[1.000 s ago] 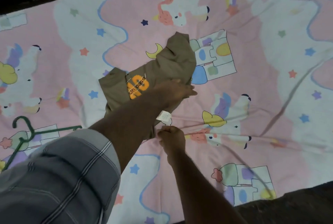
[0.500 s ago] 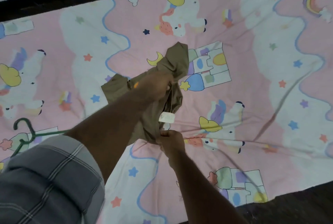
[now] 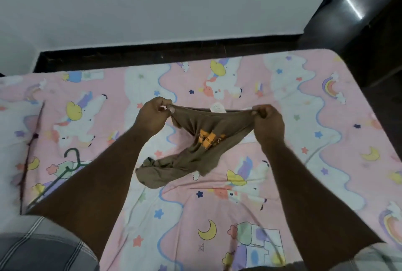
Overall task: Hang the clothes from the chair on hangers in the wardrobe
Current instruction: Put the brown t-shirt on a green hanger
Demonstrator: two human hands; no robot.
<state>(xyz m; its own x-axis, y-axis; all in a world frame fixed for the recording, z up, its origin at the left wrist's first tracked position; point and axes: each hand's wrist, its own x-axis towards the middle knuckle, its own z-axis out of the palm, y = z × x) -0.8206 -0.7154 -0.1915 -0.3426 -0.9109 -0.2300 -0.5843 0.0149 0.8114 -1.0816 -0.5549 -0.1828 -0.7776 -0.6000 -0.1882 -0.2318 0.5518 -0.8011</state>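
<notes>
Left hand [image 3: 153, 114] and right hand [image 3: 268, 121] each pinch the brown shirt [image 3: 195, 146] by its top edge, stretched between them over the bed [image 3: 326, 140]. Green hanger [image 3: 71, 163] lies near left.

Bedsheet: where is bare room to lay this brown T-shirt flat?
The bedsheet is bare to the right of the right hand, out to the bed's edge, and near you between the forearms. The left is crowded: the green hanger lies there. The brown T-shirt, held by the left hand too, droops mid-bed.
</notes>
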